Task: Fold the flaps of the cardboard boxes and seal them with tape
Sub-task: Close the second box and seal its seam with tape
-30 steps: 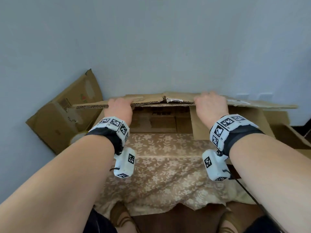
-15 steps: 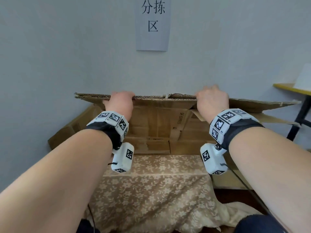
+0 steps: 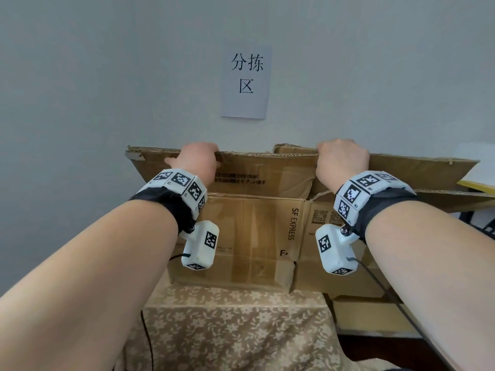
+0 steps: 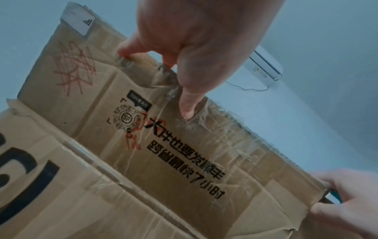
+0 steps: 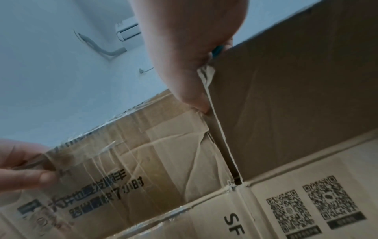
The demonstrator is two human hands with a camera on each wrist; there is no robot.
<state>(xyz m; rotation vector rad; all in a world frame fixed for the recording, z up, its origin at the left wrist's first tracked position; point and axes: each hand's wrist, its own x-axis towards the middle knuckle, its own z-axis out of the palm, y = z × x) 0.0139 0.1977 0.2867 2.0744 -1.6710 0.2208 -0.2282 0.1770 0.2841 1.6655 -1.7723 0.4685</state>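
Head view, nearest first: showed a floral cloth draped over the bench, soft and patterned. Farther on, the cardboard box on the far part of the bench, of brown corrugated board, printed SF EXPRESS, creased and scuffed. Above its near wall, the near flap held upright: left hand with its grip clamped on the top edge left of centre, thumb on the printed face; right hand with its grip clamped at the flap's right corner, just beside the neighbouring flap. From the left wrist, showed wrinkled old tape along that edge, glossy and probably slick under fingers. Judged light and fairly stiff, yet weak at the worn crease, so liable to buckle or tear; best taken wide apart along the free edge and bent at the scored line. Farthest: pale wall with a paper sign.
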